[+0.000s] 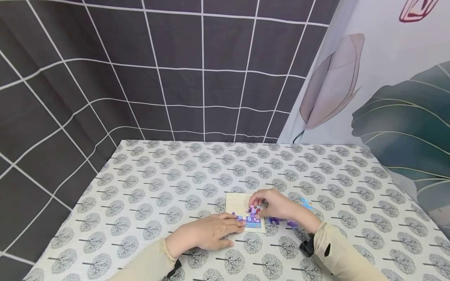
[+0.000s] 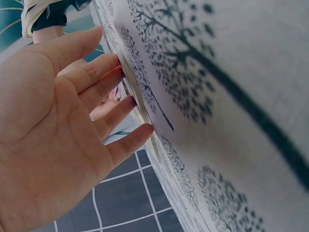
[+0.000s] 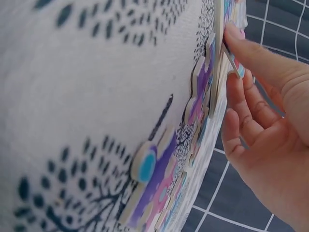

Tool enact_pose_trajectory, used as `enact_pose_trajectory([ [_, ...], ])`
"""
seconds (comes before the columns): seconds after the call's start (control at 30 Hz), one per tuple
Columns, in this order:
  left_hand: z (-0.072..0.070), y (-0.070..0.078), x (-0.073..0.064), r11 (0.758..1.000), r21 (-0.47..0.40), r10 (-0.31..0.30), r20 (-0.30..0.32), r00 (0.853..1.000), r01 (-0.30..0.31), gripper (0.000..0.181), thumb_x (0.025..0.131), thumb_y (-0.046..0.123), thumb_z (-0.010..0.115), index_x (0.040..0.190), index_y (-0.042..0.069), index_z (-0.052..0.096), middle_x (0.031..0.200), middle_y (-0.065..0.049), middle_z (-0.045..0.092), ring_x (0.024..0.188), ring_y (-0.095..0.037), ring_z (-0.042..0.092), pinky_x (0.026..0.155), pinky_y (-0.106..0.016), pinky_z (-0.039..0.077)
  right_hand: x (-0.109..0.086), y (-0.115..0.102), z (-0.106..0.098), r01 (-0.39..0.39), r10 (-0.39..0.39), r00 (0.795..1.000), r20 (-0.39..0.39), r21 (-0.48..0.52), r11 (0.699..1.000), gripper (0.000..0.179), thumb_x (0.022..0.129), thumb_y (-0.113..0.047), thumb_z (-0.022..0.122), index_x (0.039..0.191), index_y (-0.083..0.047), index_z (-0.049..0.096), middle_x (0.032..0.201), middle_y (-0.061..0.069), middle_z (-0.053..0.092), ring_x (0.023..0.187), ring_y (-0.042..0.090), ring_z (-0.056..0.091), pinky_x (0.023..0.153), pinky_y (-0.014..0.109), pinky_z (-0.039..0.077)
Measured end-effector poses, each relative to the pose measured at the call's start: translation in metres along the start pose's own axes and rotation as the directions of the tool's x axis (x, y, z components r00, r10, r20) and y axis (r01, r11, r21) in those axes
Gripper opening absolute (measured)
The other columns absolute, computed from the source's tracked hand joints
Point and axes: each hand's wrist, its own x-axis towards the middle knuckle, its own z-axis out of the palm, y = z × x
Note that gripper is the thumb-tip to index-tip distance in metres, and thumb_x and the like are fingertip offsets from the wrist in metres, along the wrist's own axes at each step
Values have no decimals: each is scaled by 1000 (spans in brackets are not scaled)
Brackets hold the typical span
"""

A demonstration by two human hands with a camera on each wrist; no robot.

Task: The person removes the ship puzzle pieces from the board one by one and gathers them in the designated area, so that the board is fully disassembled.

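A pale wooden puzzle board (image 1: 230,200) lies on the table, with joined purple and blue pieces (image 1: 251,225) along its near side. My left hand (image 1: 209,231) rests with extended fingers on the board's near left part; its palm shows in the left wrist view. Over the board's right side, my right hand (image 1: 277,203) pinches a puzzle piece (image 3: 235,64) between thumb and fingers. That piece stands tilted in the right wrist view. Whether it touches its neighbours is hard to tell.
Loose purple pieces (image 1: 273,221) lie just right of the board, under the right forearm. Light blue pieces (image 1: 306,203) lie farther back. A tree-patterned cloth (image 1: 197,175) covers the table. Behind it hangs a dark grid curtain (image 1: 179,86).
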Motion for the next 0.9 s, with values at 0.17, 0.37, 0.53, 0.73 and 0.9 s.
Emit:
enact_pose_trajectory([
  [0.17, 0, 1, 0, 1000, -8, -5, 3, 1000, 5, 49, 94, 35, 48, 140, 19, 43, 150, 9, 31, 138, -16, 28, 114, -34, 25, -1, 0, 0, 5, -5, 1000, 17, 1, 1000, 36, 66, -11, 80, 100, -14, 66, 90, -8, 62, 80, 7, 54, 70, 21, 51],
  [0.37, 1, 0, -1, 1000, 1, -7, 3, 1000, 7, 49, 94, 36, 48, 141, 19, 42, 150, 9, 30, 138, -16, 27, 114, -35, 25, -1, 0, -1, -13, 14, 1000, 27, -19, 1000, 39, 67, -14, 80, 104, -12, 68, 92, -6, 62, 78, 8, 53, 68, 21, 49],
  [0.53, 2, 0, -1, 1000, 5, -5, 5, 1000, 5, 50, 94, 36, 47, 141, 20, 41, 150, 10, 29, 139, -15, 27, 113, -35, 26, -3, 2, 0, -16, 17, 1000, 21, -47, 999, 39, 68, -16, 79, 106, -12, 69, 95, -5, 64, 77, 5, 53, 68, 20, 47],
  [0.73, 2, 0, -1, 1000, 15, -4, 1, 1000, 4, 50, 94, 37, 47, 141, 20, 41, 150, 10, 30, 139, -15, 27, 114, -35, 26, -5, 4, 2, 23, -23, 1000, -9, -58, 998, 38, 70, -16, 78, 106, -9, 70, 96, -3, 66, 74, 5, 53, 65, 19, 47],
  [0.9, 2, -1, -1, 1000, 12, -9, 4, 1000, 9, 50, 94, 37, 47, 141, 21, 41, 150, 10, 30, 139, -15, 27, 114, -35, 25, -8, 4, 0, 61, -63, 997, -46, -37, 997, 35, 72, -15, 76, 106, -6, 69, 95, -3, 66, 67, 7, 52, 61, 20, 49],
])
